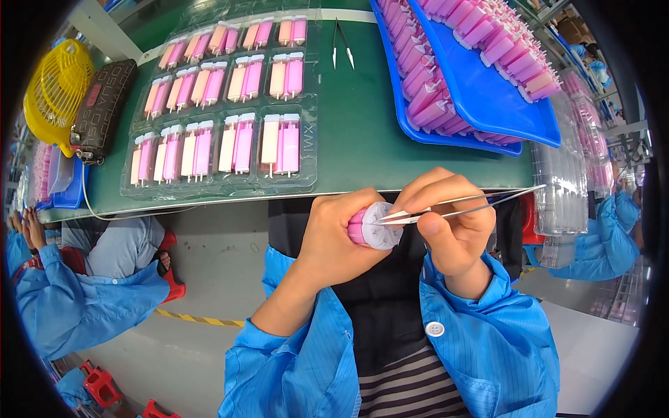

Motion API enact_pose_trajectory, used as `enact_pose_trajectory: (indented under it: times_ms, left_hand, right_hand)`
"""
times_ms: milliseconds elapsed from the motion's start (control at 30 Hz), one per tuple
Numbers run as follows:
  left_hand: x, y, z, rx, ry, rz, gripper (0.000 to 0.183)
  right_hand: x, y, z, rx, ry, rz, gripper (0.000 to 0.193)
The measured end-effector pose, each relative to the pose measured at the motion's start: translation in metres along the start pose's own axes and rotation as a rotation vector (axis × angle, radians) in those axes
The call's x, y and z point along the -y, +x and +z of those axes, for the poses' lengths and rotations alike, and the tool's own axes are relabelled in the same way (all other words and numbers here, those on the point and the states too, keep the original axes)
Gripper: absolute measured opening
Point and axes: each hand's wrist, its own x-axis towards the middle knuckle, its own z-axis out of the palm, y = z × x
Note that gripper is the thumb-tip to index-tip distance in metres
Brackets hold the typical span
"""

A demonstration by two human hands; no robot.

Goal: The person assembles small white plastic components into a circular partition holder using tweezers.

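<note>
My left hand is wrapped round a pink, lobed piece with a pale whitish end, held in front of the table edge. That pale end faces up toward me. In my right hand is a pair of metal tweezers, pinched between thumb and fingers. The tweezers' tips point left and meet the pale end; whether they grip a part of it is too small to tell. My left fingers hide much of the pink side.
On the green table, a clear plastic tray holds rows of cream-and-pink blocks. Another pair of tweezers lies behind. Blue trays of pink pieces stand right, above clear trays. A dark pouch and yellow basket sit left. Co-workers sit either side.
</note>
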Motion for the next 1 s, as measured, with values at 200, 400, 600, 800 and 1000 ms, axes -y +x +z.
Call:
enact_pose_trajectory:
  times_ms: [200,400,600,800,1000]
  left_hand:
    - [0.0,0.0,-0.001,0.021,0.015,0.008,0.023]
    - [0.001,0.0,-0.002,0.028,0.021,0.016,0.023]
    - [-0.002,0.0,0.001,0.014,0.023,0.02,0.024]
    - [-0.003,-0.001,0.003,-0.021,0.09,0.039,0.023]
    - [0.0,-0.001,0.006,-0.085,0.163,0.082,0.024]
  right_hand:
    - [0.002,0.005,-0.005,0.117,-0.165,-0.074,0.015]
    - [0.004,0.005,-0.004,0.087,-0.107,-0.024,0.014]
    - [0.001,0.001,-0.001,0.007,-0.036,-0.01,0.011]
    - [0.006,0.002,0.0,0.018,-0.125,-0.02,0.011]
    - [0.011,0.011,-0.001,0.099,-0.272,-0.1,0.012]
